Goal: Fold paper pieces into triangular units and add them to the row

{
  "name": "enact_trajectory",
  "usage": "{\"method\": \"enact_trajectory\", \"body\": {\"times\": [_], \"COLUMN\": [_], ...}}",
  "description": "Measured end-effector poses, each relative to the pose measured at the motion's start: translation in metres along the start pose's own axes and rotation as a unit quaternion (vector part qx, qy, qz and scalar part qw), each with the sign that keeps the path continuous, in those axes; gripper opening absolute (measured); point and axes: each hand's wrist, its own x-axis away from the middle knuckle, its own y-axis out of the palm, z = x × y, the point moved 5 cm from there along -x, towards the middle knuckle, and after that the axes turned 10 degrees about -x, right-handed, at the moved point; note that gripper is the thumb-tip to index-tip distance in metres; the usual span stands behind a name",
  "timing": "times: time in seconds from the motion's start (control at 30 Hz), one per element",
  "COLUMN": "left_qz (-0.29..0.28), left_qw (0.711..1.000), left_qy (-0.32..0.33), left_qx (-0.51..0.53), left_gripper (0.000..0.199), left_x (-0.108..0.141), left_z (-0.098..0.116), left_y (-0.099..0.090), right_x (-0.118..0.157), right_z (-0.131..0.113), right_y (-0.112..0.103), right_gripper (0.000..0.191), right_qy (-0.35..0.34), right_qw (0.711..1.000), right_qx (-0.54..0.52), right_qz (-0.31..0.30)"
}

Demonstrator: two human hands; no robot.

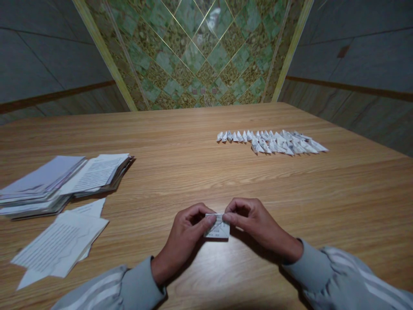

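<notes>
A small folded paper with print and crease lines is held just above the wooden table near its front. My left hand pinches its upper left part between thumb and fingers. At the upper right corner, my right hand grips the same paper, thumb on the near face. The fingertips behind the paper are partly hidden. Farther back on the right, several small folded paper boats stand in close rows.
Stacks of paper and printed sheets lie at the left. Nearer, loose printed sheets overlap on the wooden table. A tiled wall rises behind the table's far edge.
</notes>
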Motion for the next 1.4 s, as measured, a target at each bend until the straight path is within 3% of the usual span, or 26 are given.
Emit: {"method": "enact_trajectory", "body": {"times": [0.1,0.27,0.43,0.57,0.67,0.77,0.87,1.03,1.17,1.4], "left_qz": [0.002,-0.002,-0.013,-0.014,0.049,0.102,0.08,0.01,-0.016,-0.036], "left_qw": [1.0,0.999,0.998,0.999,0.984,0.933,0.875,0.805,0.793,0.849], "left_qy": [-0.01,0.016,-0.012,0.034,0.105,0.21,0.29,0.292,0.253,0.187], "left_qx": [0.016,-0.042,0.065,0.023,-0.136,-0.275,-0.379,-0.516,-0.555,-0.494], "left_gripper": [0.023,0.018,0.02,0.011,0.012,0.023,0.007,0.014,0.012,0.012], "left_x": [-0.002,-0.001,0.001,0.001,0.002,0.007,0.011,0.008,0.003,-0.002], "left_z": [-0.001,0.007,0.002,0.003,0.009,0.021,0.028,0.019,0.01,0.004], "left_y": [-0.001,0.0,0.004,0.004,-0.004,-0.009,-0.003,0.009,0.011,0.005], "right_x": [0.0,0.001,0.002,0.001,0.004,0.006,0.006,0.006,0.004,0.0], "right_z": [0.0,-0.005,-0.003,-0.012,-0.023,-0.024,-0.021,-0.018,-0.011,-0.009], "right_y": [-0.001,0.0,0.007,0.006,0.004,0.006,0.009,0.016,0.015,0.005], "right_gripper": [0.028,0.027,0.025,0.011,0.011,0.01,0.016,0.02,0.016,0.014], "right_qy": [-0.013,-0.034,-0.014,-0.094,-0.219,-0.279,-0.291,-0.304,-0.261,-0.178], "right_qw": [1.0,0.999,1.0,0.989,0.936,0.865,0.811,0.756,0.755,0.802], "right_qx": [0.008,0.019,-0.003,0.116,0.276,0.416,0.507,0.578,0.597,0.563], "right_qz": [0.001,-0.012,-0.023,0.006,0.024,0.01,-0.01,-0.043,-0.07,-0.095]}}
